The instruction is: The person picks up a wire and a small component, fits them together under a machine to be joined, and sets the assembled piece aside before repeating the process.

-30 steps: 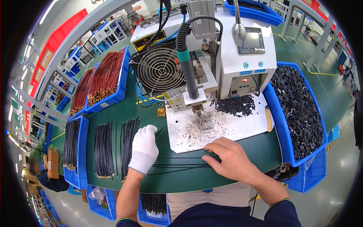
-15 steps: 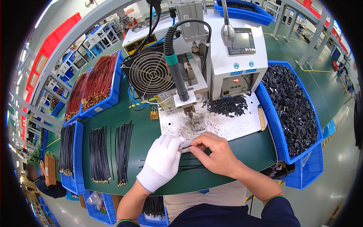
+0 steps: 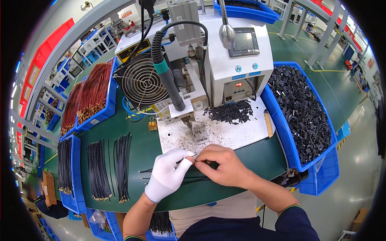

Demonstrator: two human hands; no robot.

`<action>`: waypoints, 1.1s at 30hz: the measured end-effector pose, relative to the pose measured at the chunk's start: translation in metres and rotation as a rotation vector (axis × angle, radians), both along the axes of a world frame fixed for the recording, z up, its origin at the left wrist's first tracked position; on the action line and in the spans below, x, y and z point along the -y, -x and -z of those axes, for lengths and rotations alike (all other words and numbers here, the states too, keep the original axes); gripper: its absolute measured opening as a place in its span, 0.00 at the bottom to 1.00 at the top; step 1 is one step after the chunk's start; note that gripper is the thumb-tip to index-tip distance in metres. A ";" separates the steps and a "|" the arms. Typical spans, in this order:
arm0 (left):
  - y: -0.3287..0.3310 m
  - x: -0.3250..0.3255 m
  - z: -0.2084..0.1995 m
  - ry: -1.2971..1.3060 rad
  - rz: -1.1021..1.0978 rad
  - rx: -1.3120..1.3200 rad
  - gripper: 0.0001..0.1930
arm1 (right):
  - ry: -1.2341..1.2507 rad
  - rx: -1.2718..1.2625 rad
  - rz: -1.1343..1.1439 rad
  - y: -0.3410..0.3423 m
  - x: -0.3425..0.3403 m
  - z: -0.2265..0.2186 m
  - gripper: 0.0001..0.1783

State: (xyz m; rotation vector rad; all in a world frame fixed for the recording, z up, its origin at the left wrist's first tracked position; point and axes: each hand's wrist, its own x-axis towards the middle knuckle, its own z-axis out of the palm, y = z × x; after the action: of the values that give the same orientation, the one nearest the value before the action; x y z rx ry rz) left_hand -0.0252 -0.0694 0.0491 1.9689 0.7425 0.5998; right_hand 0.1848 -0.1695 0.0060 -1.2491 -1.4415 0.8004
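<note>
My left hand (image 3: 166, 176), in a white knit glove, and my bare right hand (image 3: 221, 165) meet fingertip to fingertip in front of the machine's white base plate (image 3: 169, 140). Both are pinched on a thin black cable (image 3: 195, 156); only a short bit shows and the fingers cover the rest. Beneath the hands a few loose black cables (image 3: 193, 180) lie on the green table. Just beyond the fingers, the soldering machine's tip (image 3: 188, 122) points down at a small metal fixture (image 3: 201, 136).
Black cable bundles (image 3: 98, 170) lie at left, beside a blue bin (image 3: 81, 180) of more. Red cables (image 3: 94, 96) fill bins farther back. Small black tubes (image 3: 231, 112) are heaped on the plate. A blue bin (image 3: 329, 120) of black parts stands at right. A fan (image 3: 146, 82) fronts the machine.
Both hands have drawn slightly back from the fixture, fingertips now closer together around the cable. The whole view has shifted, so the table and machine appear farther left.
</note>
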 end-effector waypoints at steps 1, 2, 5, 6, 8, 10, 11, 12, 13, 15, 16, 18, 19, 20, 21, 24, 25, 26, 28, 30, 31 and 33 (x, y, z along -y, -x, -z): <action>0.000 -0.002 0.001 -0.108 -0.018 -0.038 0.06 | -0.016 0.122 0.046 -0.009 0.000 -0.002 0.08; 0.001 -0.004 0.002 -0.218 -0.041 -0.079 0.06 | -0.034 0.242 0.087 -0.019 -0.001 -0.003 0.10; 0.005 -0.011 0.003 -0.198 -0.089 -0.128 0.08 | -0.039 0.590 0.380 -0.066 -0.009 0.007 0.09; 0.004 -0.013 0.006 -0.197 -0.090 -0.125 0.08 | -0.034 0.679 0.472 -0.079 -0.011 0.007 0.08; 0.001 -0.019 0.017 -0.202 -0.099 -0.134 0.07 | -0.020 0.830 0.513 -0.094 -0.015 0.008 0.06; -0.003 -0.023 0.027 -0.190 -0.102 -0.115 0.07 | -0.014 0.848 0.502 -0.100 -0.019 0.017 0.05; -0.005 -0.024 0.030 -0.179 -0.101 -0.096 0.07 | -0.007 0.865 0.494 -0.102 -0.020 0.019 0.03; -0.006 -0.025 0.032 -0.177 -0.102 -0.094 0.07 | -0.006 0.867 0.492 -0.104 -0.021 0.019 0.03; -0.007 -0.026 0.033 -0.158 -0.087 -0.093 0.07 | 0.026 0.904 0.486 -0.105 -0.022 0.019 0.03; -0.007 -0.026 0.036 -0.135 -0.073 -0.091 0.07 | 0.061 0.941 0.477 -0.104 -0.023 0.018 0.03; -0.007 -0.025 0.038 -0.129 -0.069 -0.102 0.08 | 0.051 0.971 0.464 -0.103 -0.024 0.018 0.03; -0.006 -0.026 0.041 -0.121 -0.067 -0.112 0.08 | 0.041 1.002 0.450 -0.099 -0.025 0.015 0.03; -0.005 -0.025 0.044 -0.110 -0.062 -0.096 0.08 | 0.009 0.945 0.483 -0.096 -0.024 0.010 0.03; -0.004 -0.024 0.045 -0.100 -0.057 -0.079 0.08 | -0.023 0.888 0.515 -0.092 -0.024 0.006 0.04; -0.003 -0.024 0.044 -0.097 -0.062 -0.079 0.08 | -0.024 0.888 0.508 -0.089 -0.024 0.004 0.04; -0.004 -0.022 0.039 -0.088 -0.054 -0.117 0.08 | -0.070 0.728 0.478 -0.082 -0.021 0.005 0.03; -0.005 -0.022 0.039 -0.087 -0.056 -0.123 0.09 | -0.052 0.731 0.462 -0.082 -0.021 0.007 0.03; -0.005 -0.022 0.038 -0.086 -0.058 -0.130 0.09 | -0.033 0.734 0.447 -0.082 -0.020 0.009 0.03; -0.005 -0.022 0.039 -0.096 -0.053 -0.123 0.09 | -0.025 0.739 0.438 -0.081 -0.020 0.014 0.04; -0.006 -0.022 0.040 -0.105 -0.048 -0.118 0.09 | -0.015 0.745 0.428 -0.082 -0.019 0.016 0.04; -0.005 -0.022 0.039 -0.112 -0.046 -0.132 0.09 | -0.033 0.724 0.426 -0.083 -0.019 0.016 0.05; -0.005 -0.021 0.041 -0.116 -0.047 -0.145 0.08 | -0.051 0.703 0.420 -0.081 -0.017 0.013 0.05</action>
State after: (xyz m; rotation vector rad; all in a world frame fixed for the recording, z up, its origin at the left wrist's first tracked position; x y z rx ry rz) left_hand -0.0198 -0.0479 0.0079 2.1242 0.8625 0.5424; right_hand 0.2659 -0.1526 -0.0068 -1.8157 -1.6255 0.0218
